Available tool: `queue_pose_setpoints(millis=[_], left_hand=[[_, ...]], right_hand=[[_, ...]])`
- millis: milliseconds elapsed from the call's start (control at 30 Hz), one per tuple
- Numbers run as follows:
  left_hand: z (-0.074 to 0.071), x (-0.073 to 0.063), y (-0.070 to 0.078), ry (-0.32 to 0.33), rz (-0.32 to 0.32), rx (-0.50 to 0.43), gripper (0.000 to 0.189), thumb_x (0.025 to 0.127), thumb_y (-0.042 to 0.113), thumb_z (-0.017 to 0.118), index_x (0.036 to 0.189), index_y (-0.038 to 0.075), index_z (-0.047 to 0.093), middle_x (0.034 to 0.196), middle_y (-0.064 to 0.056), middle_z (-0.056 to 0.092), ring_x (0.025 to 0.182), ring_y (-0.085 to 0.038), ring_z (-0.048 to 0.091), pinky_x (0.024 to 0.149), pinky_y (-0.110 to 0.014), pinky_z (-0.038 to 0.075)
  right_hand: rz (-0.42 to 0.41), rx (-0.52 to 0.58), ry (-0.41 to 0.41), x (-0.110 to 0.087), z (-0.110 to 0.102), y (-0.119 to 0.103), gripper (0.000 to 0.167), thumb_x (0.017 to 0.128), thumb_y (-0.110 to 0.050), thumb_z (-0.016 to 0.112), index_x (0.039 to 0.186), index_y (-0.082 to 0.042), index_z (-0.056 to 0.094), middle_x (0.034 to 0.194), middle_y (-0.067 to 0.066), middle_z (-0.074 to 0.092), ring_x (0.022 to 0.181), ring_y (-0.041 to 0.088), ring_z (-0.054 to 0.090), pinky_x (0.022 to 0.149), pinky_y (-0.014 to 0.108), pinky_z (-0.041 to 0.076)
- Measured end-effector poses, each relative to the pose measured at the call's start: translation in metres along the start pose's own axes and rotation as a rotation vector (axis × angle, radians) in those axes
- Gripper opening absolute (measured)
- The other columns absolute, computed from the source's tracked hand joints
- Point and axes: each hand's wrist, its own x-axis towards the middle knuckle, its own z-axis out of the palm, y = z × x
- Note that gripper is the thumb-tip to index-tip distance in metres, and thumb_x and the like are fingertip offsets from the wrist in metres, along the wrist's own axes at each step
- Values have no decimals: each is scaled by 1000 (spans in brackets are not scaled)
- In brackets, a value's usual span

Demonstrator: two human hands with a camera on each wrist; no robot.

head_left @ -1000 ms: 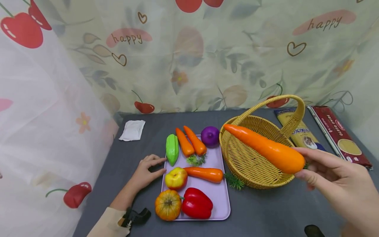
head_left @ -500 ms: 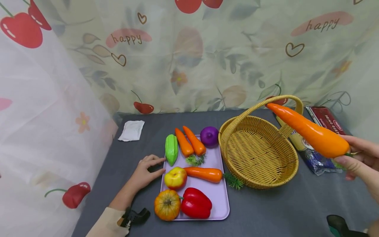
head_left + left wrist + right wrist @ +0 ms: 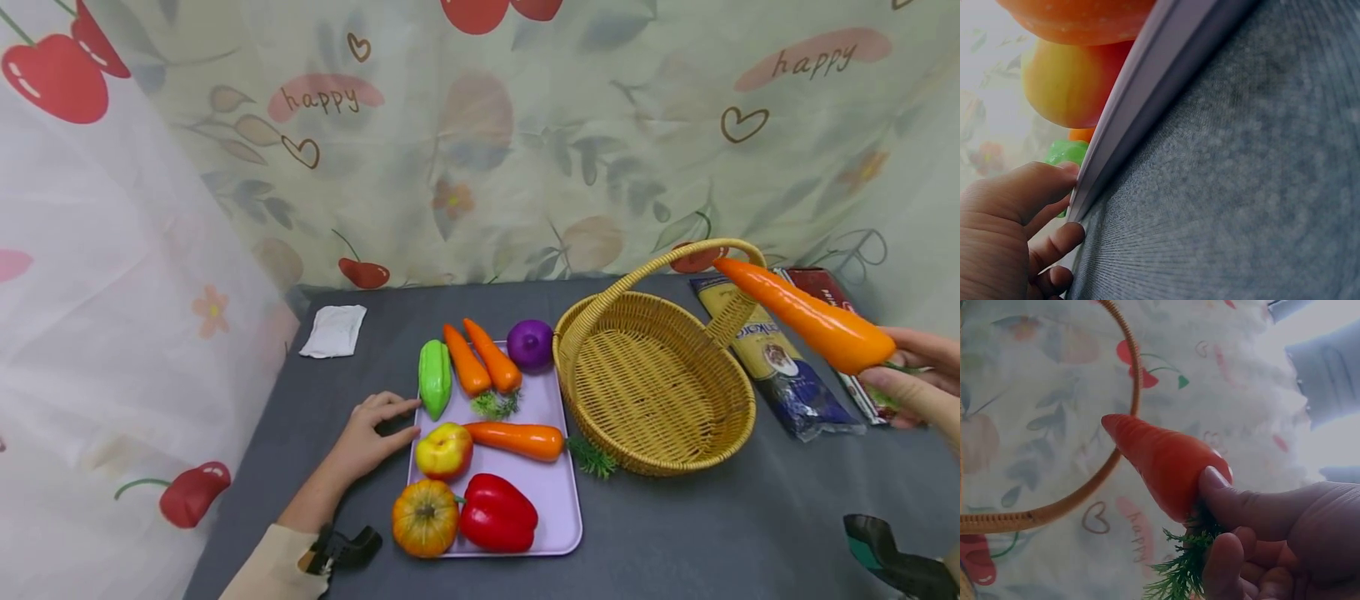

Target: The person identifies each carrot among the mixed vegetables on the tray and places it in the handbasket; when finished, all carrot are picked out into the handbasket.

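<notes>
My right hand (image 3: pixel 926 371) pinches a large orange carrot (image 3: pixel 813 317) by its thick end, up off the table and to the right of the wicker basket (image 3: pixel 652 383). In the right wrist view green leaves (image 3: pixel 1188 565) hang from the carrot beside my fingers. My left hand (image 3: pixel 375 433) touches the left edge of the lilac tray (image 3: pixel 555 525) with thumb and fingertips. On that tray lie three carrots (image 3: pixel 517 440), a green star-shaped fruit (image 3: pixel 435 379), a purple onion-like ball (image 3: pixel 531 345), a yellow-red peach (image 3: pixel 444 451), a small pumpkin (image 3: pixel 425 518) and a red bell pepper (image 3: pixel 498 512).
Behind and right of the basket lie a yellow-and-blue pasta bag (image 3: pixel 780 367) and a dark red spaghetti pack (image 3: pixel 821 285), partly hidden by the held carrot. A white folded tissue (image 3: pixel 333 331) is at the back left. The basket's tall handle (image 3: pixel 675 258) arches above it.
My right hand has carried the carrot from over the basket to the right, then slightly up and away. The basket's inside came into full view. My left hand has stayed at the tray.
</notes>
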Motion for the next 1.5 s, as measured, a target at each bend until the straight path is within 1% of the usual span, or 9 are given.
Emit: queue_pose_setpoints(millis=[167, 300, 400, 467, 600, 833, 1033, 1200, 1500], left_hand=[[0, 0, 0, 0, -2, 2, 40, 86, 18, 85, 124, 12, 76, 102, 2, 65, 97, -20, 53, 87, -42, 32], [0, 1, 0, -2, -3, 0, 40, 86, 19, 85, 124, 12, 76, 102, 2, 65, 97, -20, 53, 87, -42, 32], [0, 1, 0, 0, -5, -3, 40, 86, 19, 85, 124, 12, 76, 102, 1, 65, 97, -20, 53, 86, -42, 31], [0, 0, 0, 0, -5, -6, 40, 86, 18, 85, 124, 12, 76, 102, 1, 65, 96, -20, 53, 85, -41, 31], [0, 1, -1, -1, 0, -9, 40, 86, 18, 85, 125, 12, 76, 101, 1, 65, 96, -20, 53, 84, -41, 31], [0, 2, 0, -2, -3, -3, 40, 86, 18, 85, 124, 12, 76, 101, 2, 65, 96, -19, 53, 86, -41, 31], [0, 0, -1, -6, 1, 0, 40, 86, 18, 85, 125, 12, 75, 101, 2, 65, 95, -19, 52, 85, -41, 31], [0, -1, -1, -8, 2, 0, 40, 86, 18, 85, 125, 12, 75, 101, 2, 65, 95, -19, 53, 85, -42, 32], [0, 0, -1, -3, 9, 20, 40, 86, 19, 84, 125, 13, 76, 101, 4, 66, 95, -17, 53, 86, -42, 33]], right_hand=[[148, 31, -15, 10, 12, -6, 44, 100, 0, 62, 122, -38, 63, 86, -25, 62, 53, 4, 56, 50, 14, 46], [288, -113, -93, 19, 26, -5, 39, 103, -13, 63, 140, -2, 57, 85, -19, 60, 57, 11, 57, 53, 21, 50], [363, -208, -168, 26, 37, -3, 56, 104, -23, 62, 143, 15, 47, 94, 2, 69, 62, 14, 61, 57, 25, 54], [391, -233, -209, 29, 44, -2, 58, 104, -26, 63, 142, 15, 48, 101, 21, 70, 64, 15, 64, 58, 26, 55], [393, -236, -278, 32, 61, 1, 60, 102, -29, 66, 142, 13, 50, 115, 31, 66, 68, 18, 67, 61, 27, 56], [315, -329, -350, 34, 95, 7, 57, 99, -35, 70, 134, 9, 59, 99, 16, 69, 69, 21, 65, 59, 32, 52], [254, -413, -340, 32, 121, 16, 51, 97, -29, 73, 129, 9, 63, 102, 22, 70, 72, 24, 62, 57, 34, 47], [232, -441, -325, 30, 129, 21, 49, 95, -27, 75, 126, 8, 63, 102, 24, 70, 78, 29, 62, 59, 34, 45], [194, -501, -415, 28, 135, 25, 48, 90, -24, 80, 122, 8, 64, 87, 13, 66, 74, 27, 57, 63, 38, 45]])
